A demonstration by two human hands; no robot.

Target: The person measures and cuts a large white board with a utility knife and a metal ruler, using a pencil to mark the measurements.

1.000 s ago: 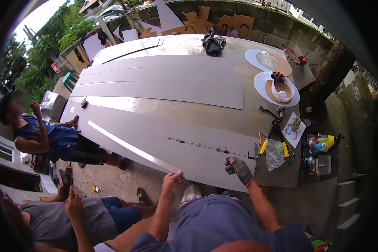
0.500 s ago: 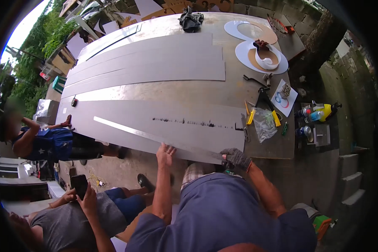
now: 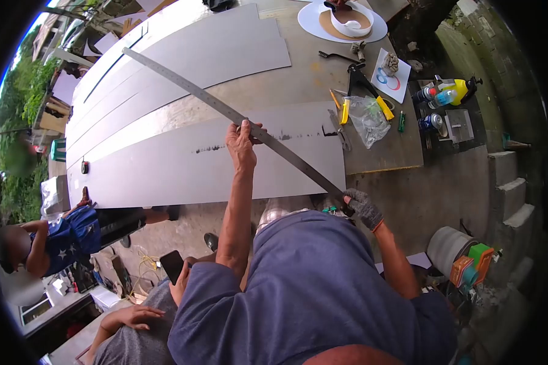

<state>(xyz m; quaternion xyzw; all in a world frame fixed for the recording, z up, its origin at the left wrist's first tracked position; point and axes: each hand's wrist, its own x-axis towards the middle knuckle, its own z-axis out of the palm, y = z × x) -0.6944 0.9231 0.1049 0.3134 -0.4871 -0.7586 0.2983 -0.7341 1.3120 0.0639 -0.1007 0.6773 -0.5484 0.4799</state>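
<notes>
A long metal ruler (image 3: 189,86) is raised at a slant over the table. My bare left hand (image 3: 243,146) grips it near the middle, the thumb on the face and the fingers behind. My right hand (image 3: 364,210), in a grey knitted glove, is closed on the ruler's near end by the table edge. Below the ruler lies a large grey sheet (image 3: 152,167) with a line of black print, partly hidden by my left hand. Beyond it more long grey panels (image 3: 225,48) lie flat.
To the right are a yellow-handled tool (image 3: 383,108), a clear plastic bag (image 3: 369,121) and a printed paper (image 3: 393,76). Spray cans (image 3: 430,122) and a yellow spray bottle (image 3: 463,91) stand farther right. One person (image 3: 73,234) stands left; another holds a phone (image 3: 173,266) close beside me.
The ruler has come up off the near sheet and swung out over the table. My left hand rose with it and now grips it. My right hand moved slightly right and up.
</notes>
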